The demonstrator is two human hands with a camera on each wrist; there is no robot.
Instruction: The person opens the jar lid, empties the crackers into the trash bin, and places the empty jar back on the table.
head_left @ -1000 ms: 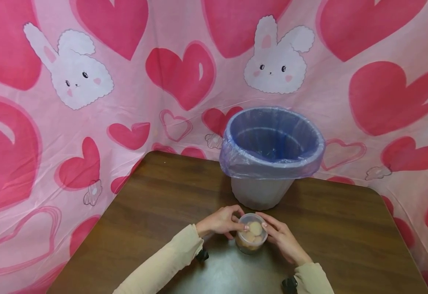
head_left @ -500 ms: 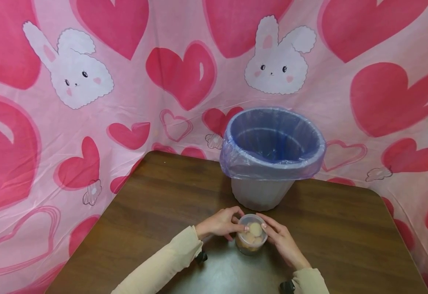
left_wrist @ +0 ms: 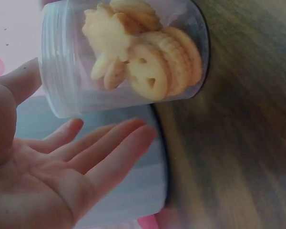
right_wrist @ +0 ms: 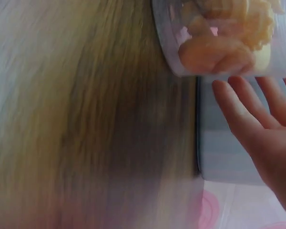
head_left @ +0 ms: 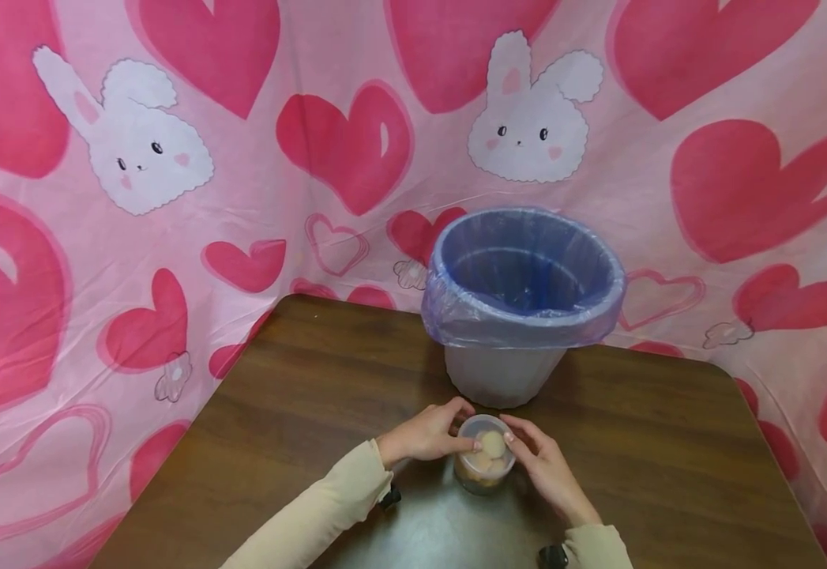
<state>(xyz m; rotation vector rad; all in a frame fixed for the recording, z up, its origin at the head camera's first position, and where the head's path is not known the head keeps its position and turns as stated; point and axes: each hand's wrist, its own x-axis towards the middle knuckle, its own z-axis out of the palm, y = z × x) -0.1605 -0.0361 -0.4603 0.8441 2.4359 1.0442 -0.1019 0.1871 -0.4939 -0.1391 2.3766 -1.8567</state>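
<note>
A clear round jar of cookies [head_left: 483,466] stands on the brown table between both hands. Shortbread-like cookies [left_wrist: 150,71] show through its side in the left wrist view, and a translucent ribbed lid [left_wrist: 62,59] tops it. My left hand [head_left: 427,431] is at the jar's left, its thumb touching the lid's edge; the other fingers extend loosely beside the jar, apart from it. My right hand [head_left: 543,466] is at the right side, thumb by the lid's edge. Its fingers [right_wrist: 236,107] reach out almost straight close to the jar wall; contact is hard to tell.
Just behind the jar stands a pale waste bin [head_left: 505,371] lined with a bluish plastic bag [head_left: 527,320]. The wooden table [head_left: 342,363] extends to both sides. A pink heart-and-rabbit cloth [head_left: 356,142] hangs around its far edges.
The left hand's fingers have loosened slightly, and a lower finger that showed beside the jar is now out of sight. The jar stays put; the head view has shifted a little.
</note>
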